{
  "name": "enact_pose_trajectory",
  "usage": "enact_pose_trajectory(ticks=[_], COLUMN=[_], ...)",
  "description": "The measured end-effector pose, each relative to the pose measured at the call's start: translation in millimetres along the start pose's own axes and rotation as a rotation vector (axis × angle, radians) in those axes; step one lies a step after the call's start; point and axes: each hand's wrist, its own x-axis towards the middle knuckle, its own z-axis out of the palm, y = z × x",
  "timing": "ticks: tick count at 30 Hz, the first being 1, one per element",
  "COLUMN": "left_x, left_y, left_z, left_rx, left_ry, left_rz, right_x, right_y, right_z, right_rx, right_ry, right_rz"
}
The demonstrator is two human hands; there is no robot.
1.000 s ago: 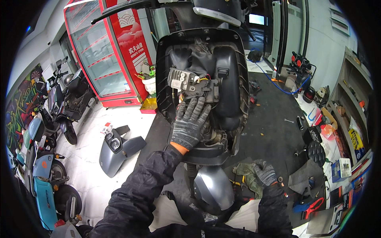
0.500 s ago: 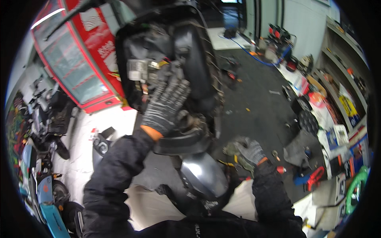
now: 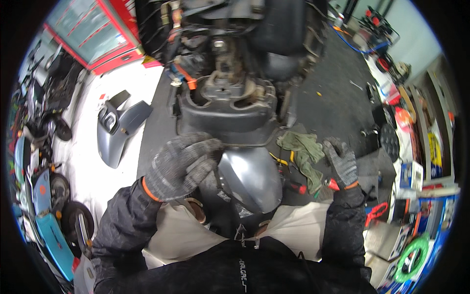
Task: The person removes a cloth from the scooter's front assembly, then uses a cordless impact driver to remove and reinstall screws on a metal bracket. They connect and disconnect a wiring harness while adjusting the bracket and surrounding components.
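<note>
In front of me stands a partly stripped motor scooter, its black plastic bodywork facing me and its silver-grey front fender between my knees. My left hand, in a grey striped glove with an orange cuff, hovers left of the fender. Its fingers are loosely bent and apart, with nothing seen in them. My right hand, gloved alike, is open just right of a crumpled green cloth on the dark mat. A red-and-black handle and yellow-handled pliers lie near the cloth.
A grey body panel lies on the white floor at left, below a red glass-door cabinet. Several parked scooters line the left side. Boxes, a green ring and shelves crowd the right. A wrench lies farther off.
My left hand has come back from the scooter's inner compartment toward me. My right hand has let go of the green cloth and moved right. The view has tilted down.
</note>
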Motion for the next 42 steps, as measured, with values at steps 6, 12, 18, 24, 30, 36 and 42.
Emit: enact_pose_trajectory(ticks=[6,12,18,24,30,36,42], left_x=[-24,-52,-55,-50,-39,-36,-28], left_y=[-17,-39,-86,-99,-93,-76,-91], left_z=[-1,4,19,28,15,9,14], left_rx=[-0.166,-0.097,-0.125,-0.165,-0.148,-0.322,-0.231], left_ry=[-0.093,-0.327,-0.15,-0.082,0.04,0.126,0.174], left_rz=[-0.096,-0.189,-0.259,-0.394,-0.437,-0.506,-0.624], right_x=[14,1,-21,-30,-42,-66,-88], right_y=[-19,-60,-34,26,-2,-48,-122], right_z=[27,71,139,155,171,171,175], right_rx=[0.559,-0.01,-0.105,-0.36,-0.427,-0.313,-0.475], right_ry=[0.045,-0.528,-0.726,-0.84,-0.706,-0.597,-0.739], right_rz=[0.493,0.315,0.14,-0.001,0.086,0.04,-0.065])
